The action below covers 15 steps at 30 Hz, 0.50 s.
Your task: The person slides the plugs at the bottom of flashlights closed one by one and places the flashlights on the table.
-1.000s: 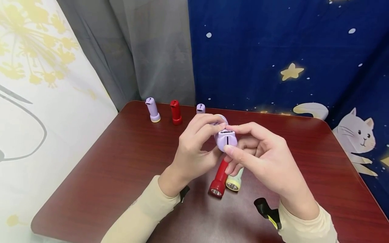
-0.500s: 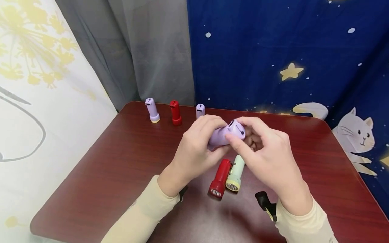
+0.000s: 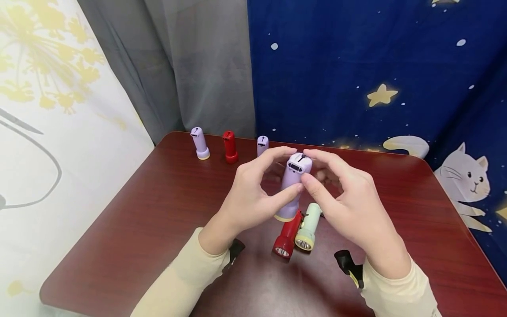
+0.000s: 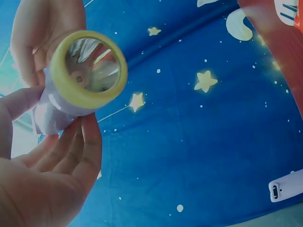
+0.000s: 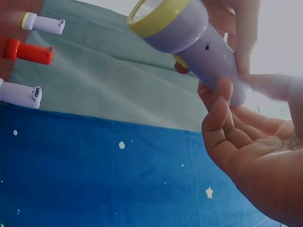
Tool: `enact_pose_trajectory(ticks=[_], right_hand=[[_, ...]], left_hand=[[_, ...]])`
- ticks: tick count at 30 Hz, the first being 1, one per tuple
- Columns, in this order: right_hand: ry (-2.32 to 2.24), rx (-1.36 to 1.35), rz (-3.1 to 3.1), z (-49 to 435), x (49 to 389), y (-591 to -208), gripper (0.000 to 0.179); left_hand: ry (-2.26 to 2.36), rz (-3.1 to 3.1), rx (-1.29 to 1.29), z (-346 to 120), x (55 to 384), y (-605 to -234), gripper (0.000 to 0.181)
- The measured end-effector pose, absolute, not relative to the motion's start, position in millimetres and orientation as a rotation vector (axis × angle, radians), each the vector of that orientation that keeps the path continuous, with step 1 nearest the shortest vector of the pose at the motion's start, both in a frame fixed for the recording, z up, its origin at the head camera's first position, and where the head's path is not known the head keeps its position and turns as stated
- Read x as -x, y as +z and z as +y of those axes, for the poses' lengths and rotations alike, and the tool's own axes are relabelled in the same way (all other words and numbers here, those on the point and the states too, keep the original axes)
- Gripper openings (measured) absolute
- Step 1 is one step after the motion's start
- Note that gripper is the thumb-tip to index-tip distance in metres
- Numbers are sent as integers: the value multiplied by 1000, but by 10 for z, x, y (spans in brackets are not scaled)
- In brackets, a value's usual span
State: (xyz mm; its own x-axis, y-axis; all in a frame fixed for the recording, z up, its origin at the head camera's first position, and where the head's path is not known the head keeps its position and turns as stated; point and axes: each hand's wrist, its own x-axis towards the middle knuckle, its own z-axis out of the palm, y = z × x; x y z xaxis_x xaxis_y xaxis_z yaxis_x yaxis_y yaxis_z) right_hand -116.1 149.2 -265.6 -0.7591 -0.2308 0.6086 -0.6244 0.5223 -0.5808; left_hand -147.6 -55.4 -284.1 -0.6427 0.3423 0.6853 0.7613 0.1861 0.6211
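Note:
A lilac flashlight [image 3: 292,180] with a yellow rim is held above the table between both hands, lens end down and slotted tail end up. My left hand [image 3: 247,193] grips its body from the left, thumb across the front. From the right, my right hand [image 3: 348,198] pinches the tail end between thumb and fingers. In the left wrist view the yellow rim [image 4: 90,101] and reflector face the camera. The right wrist view shows the lilac barrel [image 5: 213,56] with a small dark hole. Below the hands lie a red flashlight [image 3: 286,240] and a pale green flashlight [image 3: 310,224], side by side.
Along the table's back edge stand a lilac flashlight [image 3: 200,143], a red flashlight [image 3: 229,147] and another lilac flashlight [image 3: 262,144], lens down. A grey curtain [image 3: 214,66] and a blue starry curtain [image 3: 336,79] hang behind the dark red table [image 3: 158,229].
The held flashlight has turned from lying nearly level, tail toward the camera and then rightward, to standing near upright. Both hands have shifted their grip on it; the flashlights on the table have stayed put.

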Motion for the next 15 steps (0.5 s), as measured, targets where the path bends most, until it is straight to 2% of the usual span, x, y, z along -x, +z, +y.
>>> enact_pose_trajectory(ticks=[15], right_hand=[[1172, -732, -2277, 1482, 1160, -2680, 46]], left_hand=[[-1324, -2017, 1034, -521, 1460, -2872, 51]])
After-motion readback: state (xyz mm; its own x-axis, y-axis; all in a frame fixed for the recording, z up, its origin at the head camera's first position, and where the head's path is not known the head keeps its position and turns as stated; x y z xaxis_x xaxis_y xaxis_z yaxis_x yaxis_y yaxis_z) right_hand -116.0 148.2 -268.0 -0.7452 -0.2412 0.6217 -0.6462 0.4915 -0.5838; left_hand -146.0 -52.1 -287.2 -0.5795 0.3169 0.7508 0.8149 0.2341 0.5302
